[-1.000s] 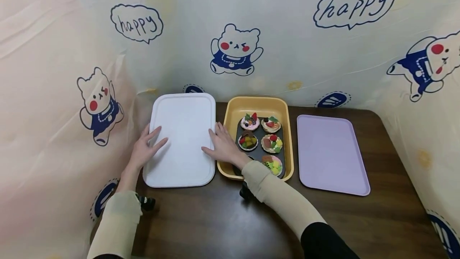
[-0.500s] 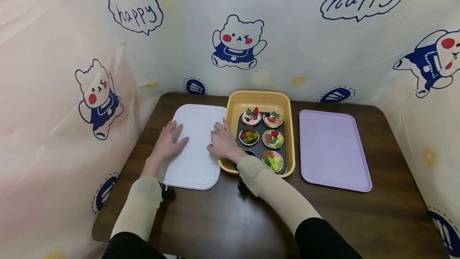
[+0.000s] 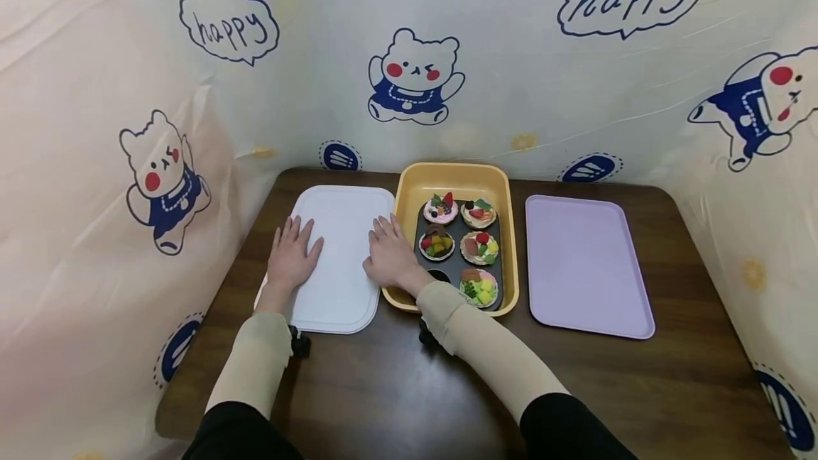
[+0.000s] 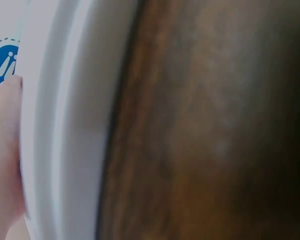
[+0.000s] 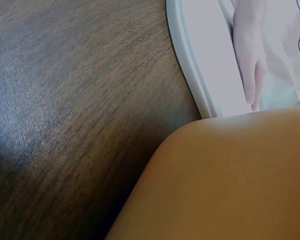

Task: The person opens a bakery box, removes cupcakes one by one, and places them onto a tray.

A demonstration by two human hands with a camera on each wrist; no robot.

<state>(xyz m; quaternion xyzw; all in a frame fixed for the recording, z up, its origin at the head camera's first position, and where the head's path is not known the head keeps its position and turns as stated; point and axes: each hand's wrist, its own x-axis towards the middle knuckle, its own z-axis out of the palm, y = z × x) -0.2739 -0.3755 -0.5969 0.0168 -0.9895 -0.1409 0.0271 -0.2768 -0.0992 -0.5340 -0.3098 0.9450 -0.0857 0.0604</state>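
Note:
A white tray (image 3: 339,261) with rounded corners lies at the left of the wooden table. My left hand (image 3: 290,261) rests on its left part, fingers straight and pointing away from me. The right hand (image 3: 390,255) is over the tray's right edge, fingers extended forward, where the tray meets a yellow tray (image 3: 508,233). In the left wrist view the white tray's rim (image 4: 65,125) runs beside the left hand (image 4: 5,160). The right wrist view has the yellow tray's wall (image 5: 230,180) up close, with the left hand (image 5: 250,50) on the white tray beyond.
Inside the yellow tray sits a dark muffin tin (image 3: 450,255) with several fruit tarts (image 3: 479,248) and one bare cup (image 3: 439,275). A flat purple tray (image 3: 588,268) lies to the right. A printed cloth (image 3: 511,77) hangs behind the table.
The white tray has come down from a raised position and lies flat. My left hand has shifted from its left edge onto its top; the right hand has stayed near its right edge.

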